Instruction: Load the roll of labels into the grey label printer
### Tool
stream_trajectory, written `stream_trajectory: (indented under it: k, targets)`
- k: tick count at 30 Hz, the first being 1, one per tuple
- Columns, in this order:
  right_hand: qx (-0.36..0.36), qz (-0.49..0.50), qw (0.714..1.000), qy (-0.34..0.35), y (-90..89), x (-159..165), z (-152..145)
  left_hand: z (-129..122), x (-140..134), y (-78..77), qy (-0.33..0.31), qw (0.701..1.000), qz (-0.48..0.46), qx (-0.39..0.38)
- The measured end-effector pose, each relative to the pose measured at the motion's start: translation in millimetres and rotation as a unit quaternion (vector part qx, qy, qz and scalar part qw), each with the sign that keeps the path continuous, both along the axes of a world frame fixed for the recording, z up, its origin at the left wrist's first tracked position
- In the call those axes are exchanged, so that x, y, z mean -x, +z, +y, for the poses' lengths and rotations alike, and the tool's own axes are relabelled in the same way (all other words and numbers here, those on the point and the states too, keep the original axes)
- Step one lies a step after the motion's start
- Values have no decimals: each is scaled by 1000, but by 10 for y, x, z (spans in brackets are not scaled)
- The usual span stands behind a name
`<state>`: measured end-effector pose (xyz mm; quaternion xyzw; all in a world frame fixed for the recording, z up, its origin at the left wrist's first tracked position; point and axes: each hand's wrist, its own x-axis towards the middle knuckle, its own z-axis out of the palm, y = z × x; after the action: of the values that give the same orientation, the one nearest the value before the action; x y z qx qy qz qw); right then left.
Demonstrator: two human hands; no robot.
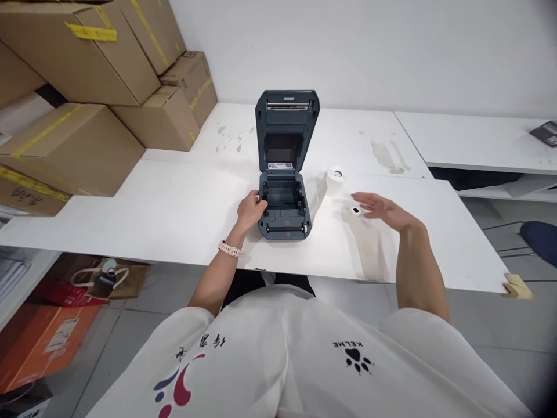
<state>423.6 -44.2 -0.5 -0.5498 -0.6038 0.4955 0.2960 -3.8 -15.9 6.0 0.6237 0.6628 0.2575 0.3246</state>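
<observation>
A dark grey label printer [285, 200] stands on the white table with its lid [287, 130] raised, so its inside shows; I see no roll in it. My left hand [251, 210] is closed on the printer's left side wall, thumb over the edge. To the right of the printer a white paper roll [334, 182] stands on end. Over the table further right, my right hand [385, 210] is open, fingers stretched toward the left and holding nothing. Close to its fingertips is a small white roll [352, 212] with a dark centre.
Cardboard boxes [69, 151] with yellow tape are stacked on the left of the table [183, 215]. Worn patches [389, 157] mark its surface. A white shelf [487, 139] adjoins on the right, with a dark blue stool [539, 241] below. An orange box [47, 342] sits at lower left.
</observation>
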Motion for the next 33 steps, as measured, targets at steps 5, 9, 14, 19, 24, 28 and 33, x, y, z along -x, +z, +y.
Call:
stream_trajectory:
  k: [5,9,14,19,24,28,33]
  targets:
    - [15,-111,981,156,289,458,-172,-14,-14,-8,3,1000,-17,4]
    - [-83,-75,964,242,792,1110,54,-20,-23,9,9,1000,-18,12]
    - [-193,-269,898,290,1030,2010,579,-21,-38,19,21,1000,-5,14]
    - [-186,-451,825,285,699,2546,854,-26,-44,-3,29,999,-23,7]
    - [-255,-414,841,236,507,2456,414,-64,-39,-53,48,997,-59,2]
    - [-330,-299,883,152,348,2281,-159,-61,-53,-177,60,991,-116,-22]
    - [-356,-258,893,97,135,2226,-545,-30,-87,-296,46,962,-267,1]
